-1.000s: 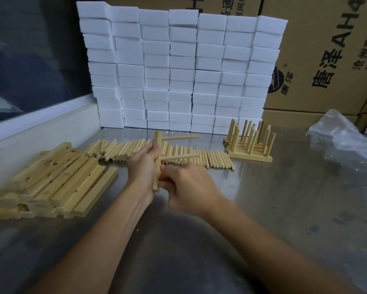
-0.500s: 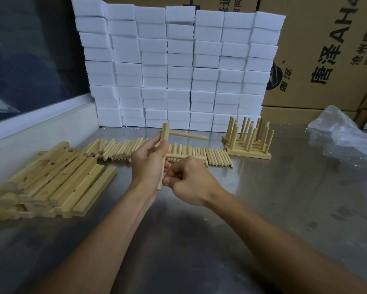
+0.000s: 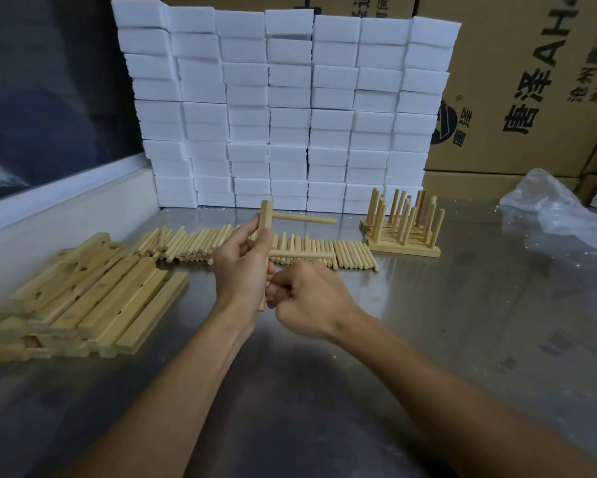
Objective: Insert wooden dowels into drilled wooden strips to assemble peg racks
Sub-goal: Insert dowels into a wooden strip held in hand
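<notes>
The left hand has its fingers and thumb wrapped around a drilled wooden strip, holding it upright above the steel table. Two dowels are already seated in that strip and stick out sideways to the right: an upper dowel near the top end and a lower dowel about halfway down. The right hand is curled tight right against the strip's lower part, fingertips bunched at it; whether it's pinching a third dowel there can't be made out, the fingers hide it.

Behind the hands, a row of loose dowels lies flat on the table. Off to the left sits a pile of drilled strips, holes visible on a few. To the right of the dowel row stand the finished peg racks, pegs pointing up. Farther back is a wall of stacked white foam blocks, cardboard boxes behind it, and a crumpled plastic bag at the right edge.
</notes>
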A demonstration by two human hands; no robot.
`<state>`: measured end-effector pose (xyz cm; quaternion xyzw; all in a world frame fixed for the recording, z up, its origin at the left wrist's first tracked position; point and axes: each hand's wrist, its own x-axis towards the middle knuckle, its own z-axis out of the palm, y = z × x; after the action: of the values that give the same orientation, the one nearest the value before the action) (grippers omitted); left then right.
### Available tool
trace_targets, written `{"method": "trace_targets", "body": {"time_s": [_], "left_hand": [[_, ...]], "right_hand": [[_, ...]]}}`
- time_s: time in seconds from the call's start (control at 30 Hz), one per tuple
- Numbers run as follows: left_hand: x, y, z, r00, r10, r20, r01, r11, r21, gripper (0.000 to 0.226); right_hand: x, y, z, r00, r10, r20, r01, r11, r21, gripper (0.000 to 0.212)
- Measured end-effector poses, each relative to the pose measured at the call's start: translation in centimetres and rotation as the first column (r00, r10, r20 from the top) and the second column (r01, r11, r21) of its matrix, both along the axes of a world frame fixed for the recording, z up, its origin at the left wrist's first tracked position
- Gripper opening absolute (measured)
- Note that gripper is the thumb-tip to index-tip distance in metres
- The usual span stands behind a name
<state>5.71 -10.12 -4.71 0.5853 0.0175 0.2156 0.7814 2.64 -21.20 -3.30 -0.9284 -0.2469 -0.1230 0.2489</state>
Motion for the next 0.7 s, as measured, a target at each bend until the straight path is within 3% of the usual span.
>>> {"method": "trace_targets", "body": {"time_s": [0.17,0.33,0.43,0.57,0.7], "left_hand": [[-0.1,-0.2,0.0,0.998,0.050,0.040,-0.052,0.998,0.044,0.026],[-0.1,0.2,-0.2,0.998,0.056,-0.004,-0.056,0.998,-0.028,0.021],[0.1,0.5,-0.1,0.999,0.008,-0.054,-0.010,0.999,-0.030,0.018],[0.3,0.7,-0.4,0.992,-0.048,-0.115,0.043,0.998,-0.049,0.016],[0.5,0.8,-0.4,0.983,-0.116,-0.141,0.087,0.977,-0.196,0.012]], "right_hand": [[0.1,-0.1,0.0,1.000,0.020,-0.024,-0.020,1.000,0.020,0.019],[0.8,-1.4,1.2,0.991,0.019,0.129,0.005,0.983,-0.185,0.018],[1.6,-2.6,2.0,0.993,-0.053,0.108,0.080,0.960,-0.267,0.025],[2.7,-4.4,2.5,0.984,-0.168,0.051,0.175,0.967,-0.188,0.035],[3.3,-4.9,2.0,0.957,-0.202,0.210,0.234,0.962,-0.141,0.033]]}}
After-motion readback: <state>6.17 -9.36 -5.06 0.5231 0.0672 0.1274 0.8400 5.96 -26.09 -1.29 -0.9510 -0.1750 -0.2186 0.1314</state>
